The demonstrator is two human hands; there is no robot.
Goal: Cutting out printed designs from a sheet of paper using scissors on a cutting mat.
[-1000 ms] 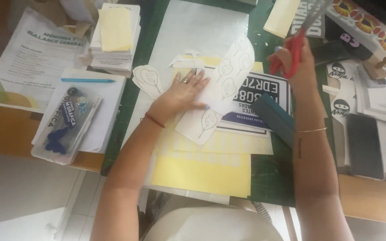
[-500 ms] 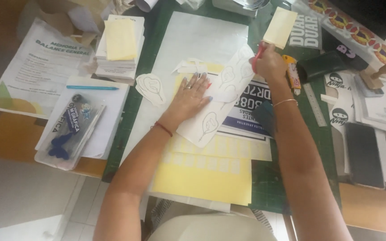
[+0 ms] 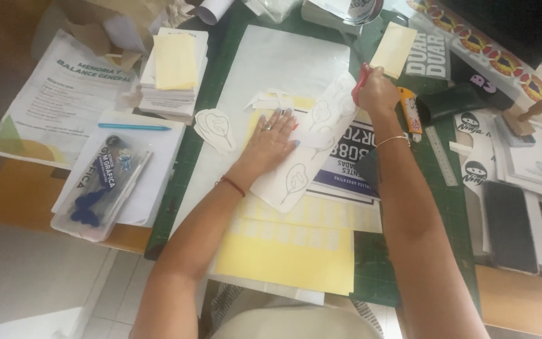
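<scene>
Scissors [image 3: 362,80], red-handled, gripped in the right hand [image 3: 377,94] at one o'clock on the green cutting mat [image 3: 453,207], fingers closed around the handles; blades hidden behind the hand, so cannot tell whether spread or shut. Left hand [image 3: 271,139] pressed flat, fingers wide, holding nothing, pinning the white sticker sheet [image 3: 308,150] with its outlined leaf-like shapes near the centre of the mat.

For a clean cut, probably best: steady pressure from the flat palm, fingertips kept well clear of the cutting line, sheet turned rather than the wrist, blades following just outside each printed outline (thin backing likely to curl if lifted too high).

Around: one cut-out shape [image 3: 216,129] already lying loose at nine o'clock of the left hand, small white offcuts [image 3: 271,99] at twelve. Under the sheet, a printed blue-and-white card [image 3: 346,166] and a yellow backing sheet [image 3: 290,245] reaching toward six o'clock. Orange utility knife [image 3: 409,113] just beside the right wrist at three o'clock, close enough to be knocked by the forearm. Metal ruler [image 3: 440,157] further right. Stack of notepads [image 3: 174,72] at ten o'clock, blue pen [image 3: 134,127] and clear pouch [image 3: 105,188] at nine, well apart.
</scene>
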